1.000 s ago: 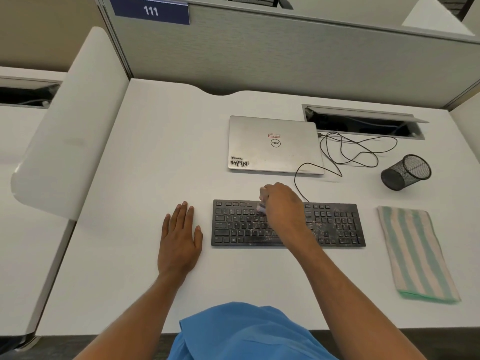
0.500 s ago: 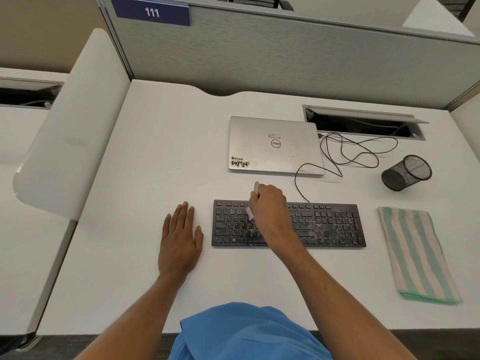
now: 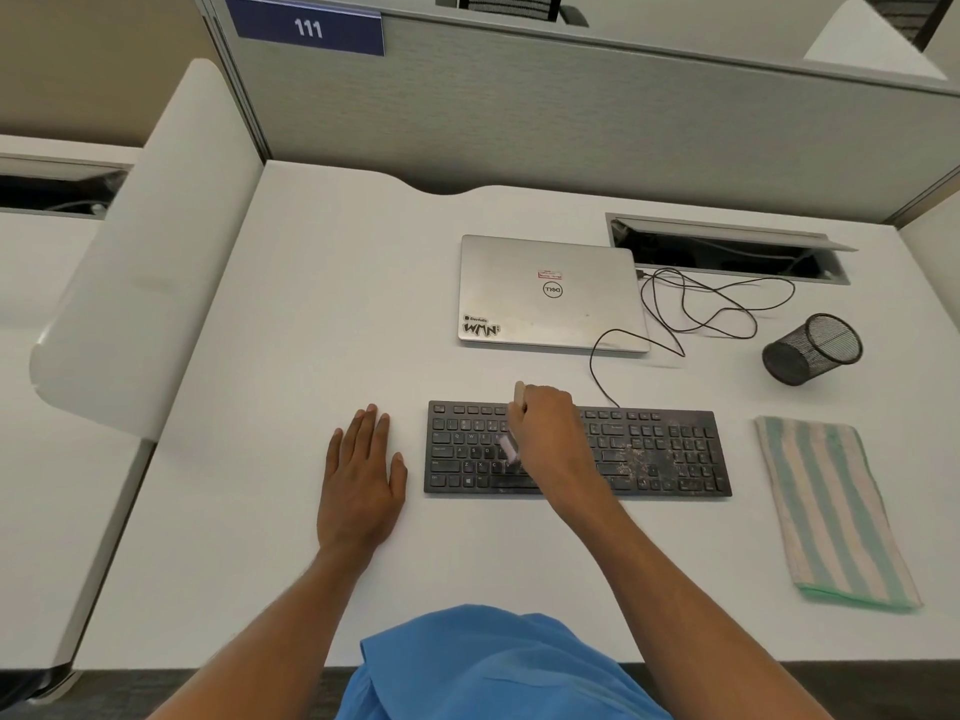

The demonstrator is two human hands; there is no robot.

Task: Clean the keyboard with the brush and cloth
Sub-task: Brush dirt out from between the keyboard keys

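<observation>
A black keyboard (image 3: pixel 665 454) lies on the white desk, with pale dust and crumbs over its right half. My right hand (image 3: pixel 550 433) grips a small brush (image 3: pixel 510 449); its wooden handle end sticks up past my fingers and its pale bristles touch the keys left of centre. My left hand (image 3: pixel 361 470) rests flat on the desk just left of the keyboard, fingers straight. A folded green-and-cream striped cloth (image 3: pixel 831 511) lies to the right of the keyboard.
A shut silver laptop (image 3: pixel 550 293) sits behind the keyboard. The keyboard's black cable (image 3: pixel 717 304) loops to a cable hatch (image 3: pixel 727 249). A black mesh pen cup (image 3: pixel 810 350) lies tipped on its side at the right. Grey partitions bound the desk's back and left.
My right hand has carried the brush leftward and nearer across the keys, from the centre towards the left half. The left hand and the cloth have stayed put.
</observation>
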